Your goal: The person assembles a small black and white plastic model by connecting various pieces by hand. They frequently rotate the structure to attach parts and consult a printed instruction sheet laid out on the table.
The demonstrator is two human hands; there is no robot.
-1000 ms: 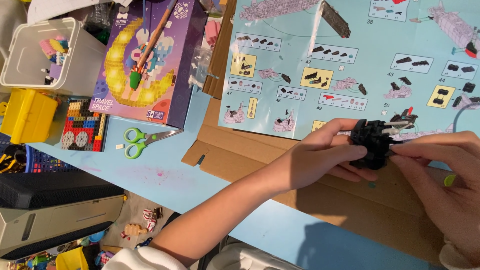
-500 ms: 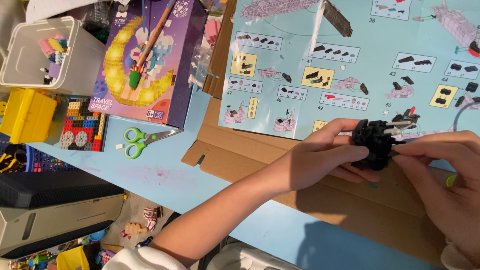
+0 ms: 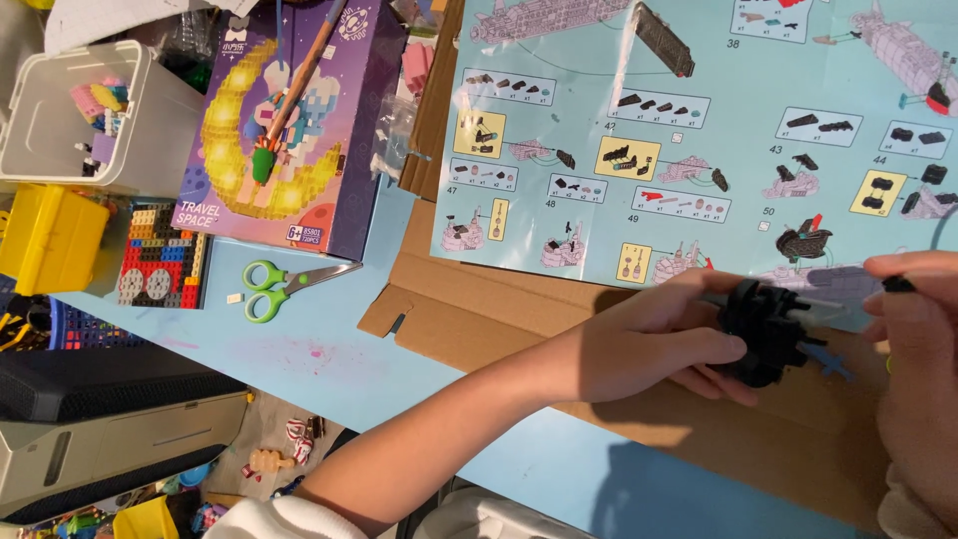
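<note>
While the left hand [image 3: 649, 344] grips the small black brick model [image 3: 763, 331] at lower right, building is underway. The right hand [image 3: 913, 339] pinches a tiny black piece [image 3: 897, 284], which I think must press on gently.

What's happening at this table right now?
A person is building a small black brick model. Their left hand grips it over a flattened cardboard sheet, while the right hand pinches a tiny dark piece just beside it. A pale blue instruction sheet lies open above the hands. Green-handled scissors and a purple set box sit off to the side.
</note>
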